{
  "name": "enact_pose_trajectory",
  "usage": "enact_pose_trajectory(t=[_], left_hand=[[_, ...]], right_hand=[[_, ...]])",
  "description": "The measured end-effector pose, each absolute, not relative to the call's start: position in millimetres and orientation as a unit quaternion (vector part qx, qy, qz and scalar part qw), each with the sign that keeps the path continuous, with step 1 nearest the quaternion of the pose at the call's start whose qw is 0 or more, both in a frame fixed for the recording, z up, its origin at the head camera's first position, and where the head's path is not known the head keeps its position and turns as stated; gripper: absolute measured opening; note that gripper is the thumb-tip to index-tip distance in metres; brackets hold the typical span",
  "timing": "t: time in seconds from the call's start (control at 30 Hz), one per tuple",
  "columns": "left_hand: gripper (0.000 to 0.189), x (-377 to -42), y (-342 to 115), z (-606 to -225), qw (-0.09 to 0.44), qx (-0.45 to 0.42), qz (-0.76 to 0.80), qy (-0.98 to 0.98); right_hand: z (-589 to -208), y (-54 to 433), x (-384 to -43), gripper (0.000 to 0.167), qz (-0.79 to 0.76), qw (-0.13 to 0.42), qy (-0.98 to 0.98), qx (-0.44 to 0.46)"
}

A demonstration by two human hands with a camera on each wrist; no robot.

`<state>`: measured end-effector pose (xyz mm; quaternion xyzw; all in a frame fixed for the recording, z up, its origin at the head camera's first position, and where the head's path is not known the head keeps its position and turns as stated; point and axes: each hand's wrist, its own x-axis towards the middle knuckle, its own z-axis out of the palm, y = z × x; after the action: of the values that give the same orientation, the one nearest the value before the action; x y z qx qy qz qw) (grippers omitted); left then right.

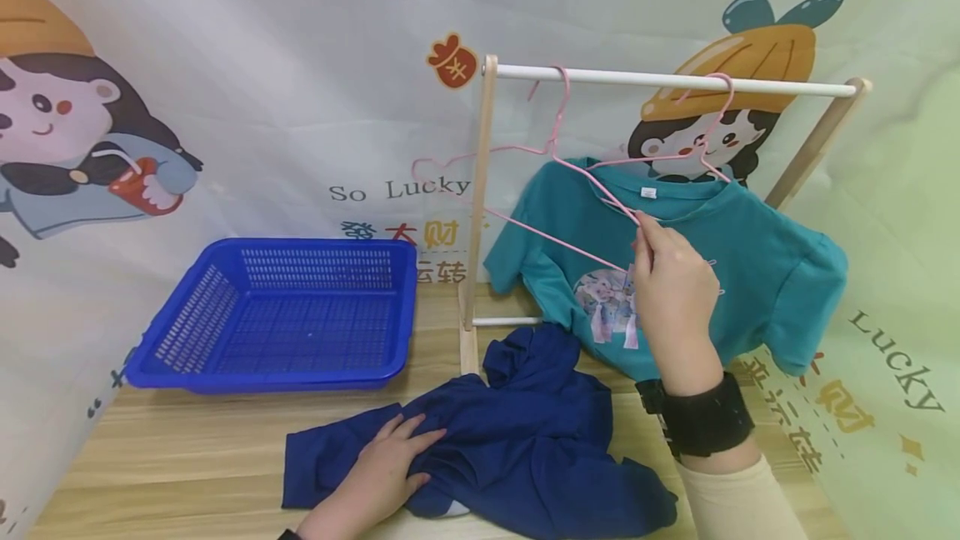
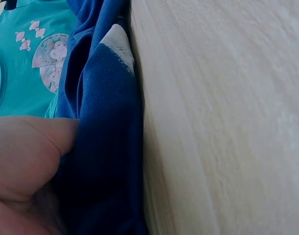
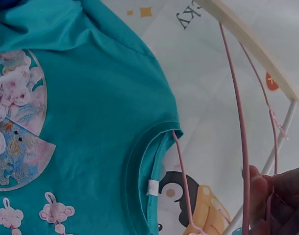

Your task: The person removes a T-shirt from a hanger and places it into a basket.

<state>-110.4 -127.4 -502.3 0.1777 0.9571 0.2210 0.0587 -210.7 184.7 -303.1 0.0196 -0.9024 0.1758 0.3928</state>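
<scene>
With its fingertips, my right hand (image 1: 671, 286) pinches the right end of an empty pink wire hanger (image 1: 600, 187), whose hook is over the rack's rail. In the right wrist view the fingers (image 3: 260, 193) are bent around the pink wire. My left hand (image 1: 382, 469) rests with spread fingers on a crumpled navy garment (image 1: 540, 448) on the table; its thumb (image 2: 61, 134) lies against the cloth in the left wrist view. Behind the right hand, a teal T-shirt (image 1: 757, 273) with a round printed patch hangs on a second pink hanger (image 1: 731, 94).
A wooden rack with a white rail (image 1: 637, 80) stands at the back right, its left post (image 1: 480, 190) beside the navy garment. To the left sits an empty blue plastic basket (image 1: 300, 377) on the wood-grain table (image 1: 187, 440). A printed cloth backdrop (image 1: 300, 40) hangs behind.
</scene>
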Motion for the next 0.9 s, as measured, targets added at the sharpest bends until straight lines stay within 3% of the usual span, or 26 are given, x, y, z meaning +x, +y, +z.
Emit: enact_pose_trajectory(t=[0.5,0.9], left_hand=[[0.041,-110,-126,-506,0.037,0.176,0.208,0.961],[0.034,-109,-125,-506,0.003,0.171,0.215,0.962]], right_hand=[[-301,189,-185,0.039,0.200,0.414,-0.886,0.065],[-309,205,-171,0.034,0.244,0.438,-0.862,0.076]])
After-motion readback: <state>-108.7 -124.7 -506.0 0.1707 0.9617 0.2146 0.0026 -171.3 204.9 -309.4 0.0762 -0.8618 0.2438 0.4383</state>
